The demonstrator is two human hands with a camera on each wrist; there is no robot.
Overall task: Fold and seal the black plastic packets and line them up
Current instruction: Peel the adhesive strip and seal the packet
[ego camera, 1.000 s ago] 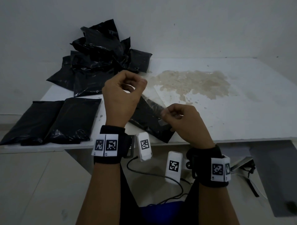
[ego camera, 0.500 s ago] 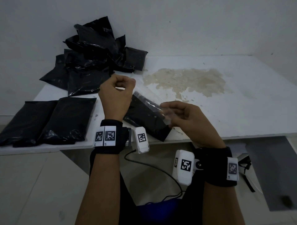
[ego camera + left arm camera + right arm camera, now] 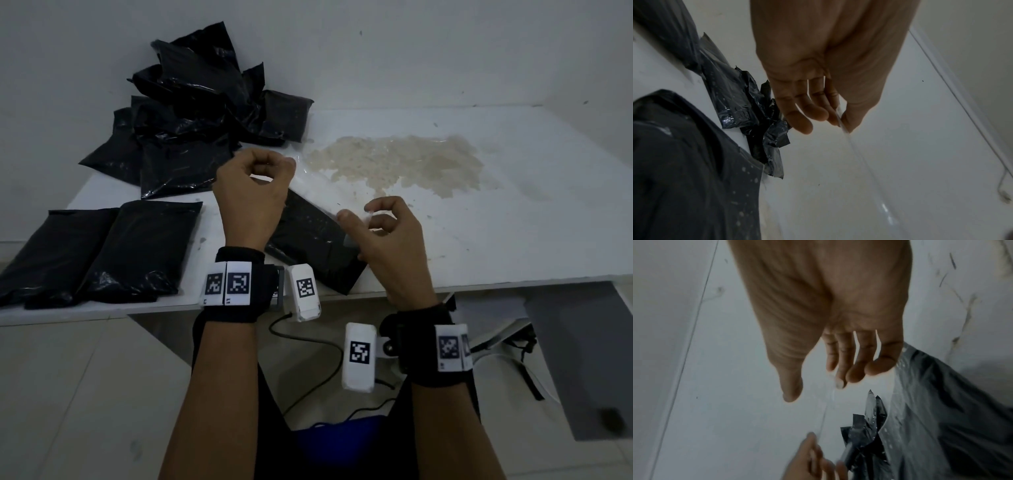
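A black packet lies slantwise at the table's front edge, under both hands. My left hand is raised over its far end and pinches one end of a clear tape strip between thumb and fingers. The tape runs on to my right hand, which hovers over the packet's near end. Its thumb stands apart from its loosely curled fingers, and the tape seems to cling to one fingertip. Two flat folded packets lie side by side at the left front.
A loose pile of black packets is heaped at the back left against the wall. A brownish stain covers the middle of the white table. Cables hang below the front edge.
My right hand pinched the tape's near end before; its thumb has now come away from the fingers. Both hands have come lower over the packet.
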